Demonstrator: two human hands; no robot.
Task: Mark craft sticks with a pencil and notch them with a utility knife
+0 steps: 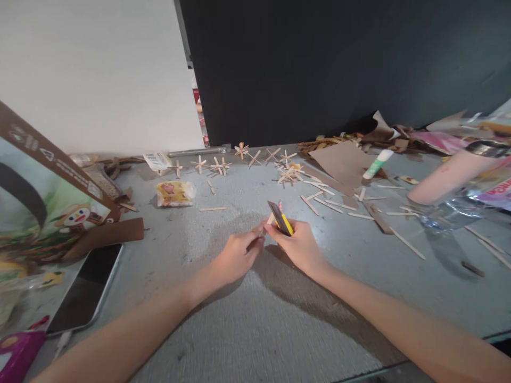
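My right hand point(300, 246) is closed around a yellow and black utility knife point(281, 218), its dark blade end pointing up and away. My left hand point(238, 254) pinches the end of a short wooden stick point(270, 218) right beside the knife. Both hands meet over the middle of the grey table point(255, 319). Several star shapes made of crossed sticks point(221, 165) stand along the far edge, and loose wooden sticks point(331, 205) lie scattered to the right of my hands.
A glue stick point(377, 164) lies on brown cardboard point(339, 162) at the back right. A plastic bottle point(459, 186) lies at the right. A phone point(85, 290) and a printed cardboard box point(48, 197) are at the left, a small wrapped packet point(174, 193) beyond them.
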